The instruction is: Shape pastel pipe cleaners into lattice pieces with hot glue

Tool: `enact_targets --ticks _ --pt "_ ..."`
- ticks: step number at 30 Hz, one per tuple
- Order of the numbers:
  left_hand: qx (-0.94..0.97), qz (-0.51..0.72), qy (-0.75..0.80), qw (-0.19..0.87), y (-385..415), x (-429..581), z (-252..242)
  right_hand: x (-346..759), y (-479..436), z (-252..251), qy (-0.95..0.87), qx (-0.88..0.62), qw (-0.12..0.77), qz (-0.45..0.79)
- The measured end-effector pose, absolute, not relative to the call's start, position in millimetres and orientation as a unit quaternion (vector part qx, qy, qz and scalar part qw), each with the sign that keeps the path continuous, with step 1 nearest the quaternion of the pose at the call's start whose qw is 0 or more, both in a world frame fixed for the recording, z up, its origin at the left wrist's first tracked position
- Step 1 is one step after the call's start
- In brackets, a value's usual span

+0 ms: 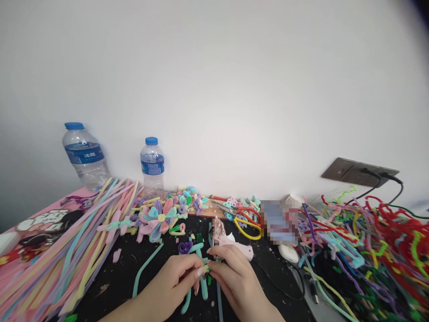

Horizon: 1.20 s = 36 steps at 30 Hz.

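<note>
My left hand (pixel 182 281) and my right hand (pixel 234 277) meet over the black mat, fingertips pinched on a small pale yellow-green pipe cleaner piece (pixel 206 269). Much of that piece is hidden by the fingers. Around and under it lie mint pipe cleaner pieces (pixel 203 288). A purple coiled pipe cleaner (pixel 185 247) sits just beyond my left fingers. Right behind my right hand rests a pink hot glue gun (pixel 239 249), its nozzle end pointing away. One bent mint pipe cleaner (pixel 144 268) lies to the left.
Pastel pipe cleaners (pixel 90 241) spread along the left, near a pipe cleaner flower (pixel 161 218). Scissors with red and yellow handles (pixel 250 223) lie behind the glue gun. Two water bottles (pixel 152 163) stand against the wall. Tangled bright pipe cleaners (pixel 378 250), a white case (pixel 288 253) and cables fill the right.
</note>
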<state>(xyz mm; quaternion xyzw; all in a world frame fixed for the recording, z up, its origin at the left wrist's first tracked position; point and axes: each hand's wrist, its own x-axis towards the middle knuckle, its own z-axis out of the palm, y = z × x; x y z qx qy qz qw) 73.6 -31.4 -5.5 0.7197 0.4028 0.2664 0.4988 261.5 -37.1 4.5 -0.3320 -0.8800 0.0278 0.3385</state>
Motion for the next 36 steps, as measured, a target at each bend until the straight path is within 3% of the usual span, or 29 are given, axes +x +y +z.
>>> enact_targets --ticks 36 --pt "0.689 0.296 0.405 0.523 -32.1 74.5 -16.7 258.5 -39.7 -0.3 -0.862 -0.347 0.368 0.043"
